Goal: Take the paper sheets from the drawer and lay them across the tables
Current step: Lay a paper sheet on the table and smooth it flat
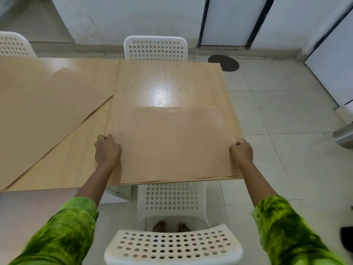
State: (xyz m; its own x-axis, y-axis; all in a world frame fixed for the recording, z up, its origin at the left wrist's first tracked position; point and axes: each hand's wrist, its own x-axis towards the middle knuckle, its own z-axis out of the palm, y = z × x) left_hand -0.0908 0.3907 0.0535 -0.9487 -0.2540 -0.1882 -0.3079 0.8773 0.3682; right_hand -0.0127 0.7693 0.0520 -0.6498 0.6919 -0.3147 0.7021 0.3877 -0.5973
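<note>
While the left hand point(108, 148) and right hand point(241, 150), fingers curled, each pinch a side edge of the paper sheet point(172, 142) lying over the near half of the right table point(168, 83), an uneven pull could skew it or slide it off the front edge

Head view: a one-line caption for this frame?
Left hand and right hand grip a paper sheet by its side edges on the right table.
</note>
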